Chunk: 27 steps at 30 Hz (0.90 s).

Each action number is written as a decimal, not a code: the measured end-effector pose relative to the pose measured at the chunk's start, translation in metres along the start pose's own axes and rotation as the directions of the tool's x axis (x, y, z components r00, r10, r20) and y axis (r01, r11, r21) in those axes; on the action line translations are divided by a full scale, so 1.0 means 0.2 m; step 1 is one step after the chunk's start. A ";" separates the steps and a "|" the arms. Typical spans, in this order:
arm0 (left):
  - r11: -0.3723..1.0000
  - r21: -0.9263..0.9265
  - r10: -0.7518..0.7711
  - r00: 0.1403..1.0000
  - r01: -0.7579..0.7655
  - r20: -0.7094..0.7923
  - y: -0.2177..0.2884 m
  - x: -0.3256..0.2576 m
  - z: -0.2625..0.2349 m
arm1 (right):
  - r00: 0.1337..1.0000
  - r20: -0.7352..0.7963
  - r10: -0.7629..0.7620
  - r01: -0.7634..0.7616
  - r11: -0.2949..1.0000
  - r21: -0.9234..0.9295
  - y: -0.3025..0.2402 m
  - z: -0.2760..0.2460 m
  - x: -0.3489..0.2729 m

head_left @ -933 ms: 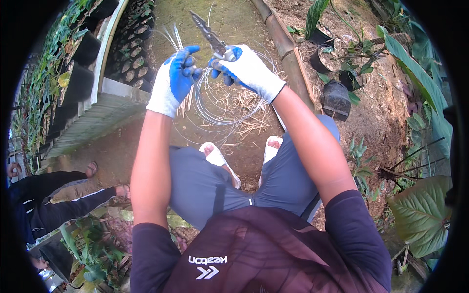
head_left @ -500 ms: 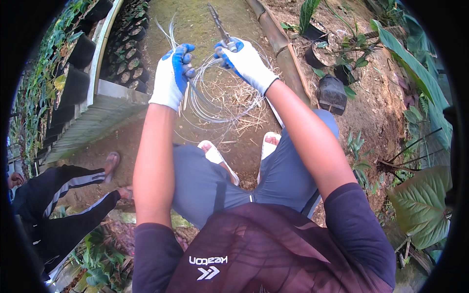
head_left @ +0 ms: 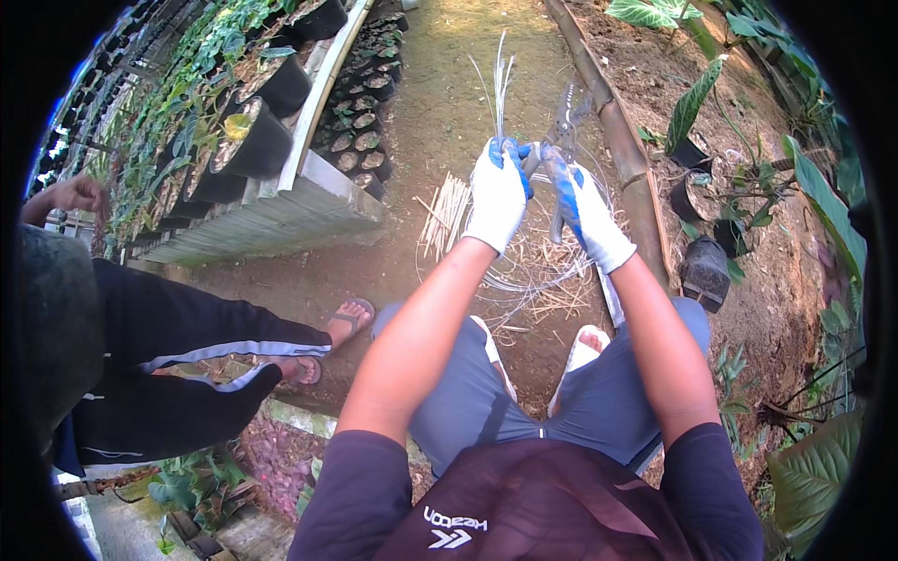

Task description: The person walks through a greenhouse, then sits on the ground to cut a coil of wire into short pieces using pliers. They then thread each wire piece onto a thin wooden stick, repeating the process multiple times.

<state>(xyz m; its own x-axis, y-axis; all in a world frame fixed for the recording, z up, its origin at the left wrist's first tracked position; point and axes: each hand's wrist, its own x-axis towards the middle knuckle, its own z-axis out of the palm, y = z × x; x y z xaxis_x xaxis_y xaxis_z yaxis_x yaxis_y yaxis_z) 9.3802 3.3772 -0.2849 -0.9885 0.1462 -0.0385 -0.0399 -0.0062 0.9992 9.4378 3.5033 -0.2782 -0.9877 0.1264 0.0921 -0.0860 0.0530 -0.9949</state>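
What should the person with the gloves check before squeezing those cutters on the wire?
1. Gloves on both hands: ok. The left hand and right hand both wear white and blue gloves.
2. Grip on the wire pieces: ok. The left hand holds a bunch of them pointing up.
3. Grip on the cutters: ok. The right hand holds the handles.
4. Wire between the blades: cannot tell, too small to see.
5. Wire coil out of the way: not ok. It hangs looped just below the hands, above the feet.
6. Other person at a distance: ok. They stand off to the left, apart from the cutters.
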 end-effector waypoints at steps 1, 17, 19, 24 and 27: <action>0.987 0.159 0.040 0.998 -0.032 -0.047 -0.01 0.03 -0.02 | 0.995 0.097 -0.023 0.009 0.990 0.143 -0.02 -0.01 0.01; 0.932 -0.319 -0.189 0.982 0.173 -0.020 0.34 -0.02 -0.38 | 0.904 0.108 0.414 -0.105 0.458 -0.883 1.32 0.19 -0.05; 0.932 -0.320 -0.180 0.984 0.168 -0.008 0.37 -0.07 -0.38 | 0.877 0.158 0.455 -0.019 0.361 -0.932 1.34 0.26 -0.03; 0.985 -0.126 -0.118 0.993 0.114 -0.028 0.38 -0.11 -0.40 | 0.683 0.320 0.657 -0.064 0.490 -0.869 1.29 0.37 -0.12; 0.996 -0.056 -0.068 0.994 0.063 -0.086 0.34 -0.09 -0.42 | 0.641 0.503 0.580 0.358 0.353 -0.864 1.26 0.42 -0.29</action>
<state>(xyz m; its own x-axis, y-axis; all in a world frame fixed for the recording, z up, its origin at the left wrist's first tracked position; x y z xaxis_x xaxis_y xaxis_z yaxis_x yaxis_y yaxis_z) 9.3823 3.2915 -0.2163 -0.9924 0.0606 -0.1074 -0.1106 -0.0520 0.9925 9.4626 3.4252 -0.5368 -0.7486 -0.3860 -0.5390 -0.2714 0.9202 -0.2821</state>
